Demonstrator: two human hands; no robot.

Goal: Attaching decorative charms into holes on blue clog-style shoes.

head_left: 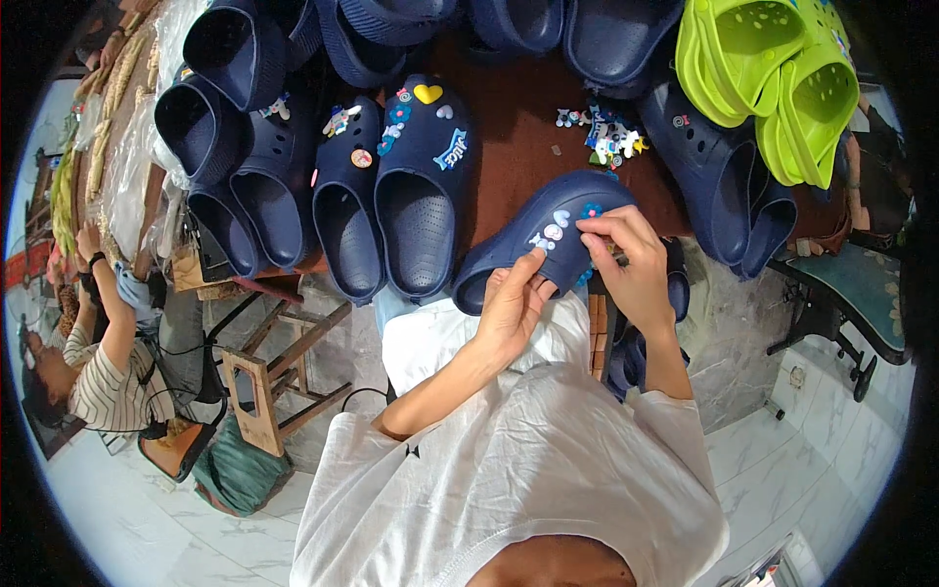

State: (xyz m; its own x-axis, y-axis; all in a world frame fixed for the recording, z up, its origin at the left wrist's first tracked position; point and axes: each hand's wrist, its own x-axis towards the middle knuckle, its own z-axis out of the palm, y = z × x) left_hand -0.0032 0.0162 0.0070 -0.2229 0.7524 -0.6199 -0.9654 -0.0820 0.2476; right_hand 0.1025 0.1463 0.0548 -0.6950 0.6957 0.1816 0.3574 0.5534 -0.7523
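Observation:
A navy blue clog lies tilted at the table's near edge, over my lap. My left hand grips its near side, with the thumb up by the charms. On the clog's upper sit a pale heart charm, a round white charm and a blue flower charm. My right hand is pinched at the clog's top beside these charms; whatever is between its fingertips is too small to tell. Just beyond lies a pile of colourful shoe charms. To the left stands a navy clog decorated with a yellow heart charm.
More navy clogs crowd the left and far side of the brown table. Lime green clogs are stacked at the far right. Another person works at the left, near a wooden stool. A chair stands right.

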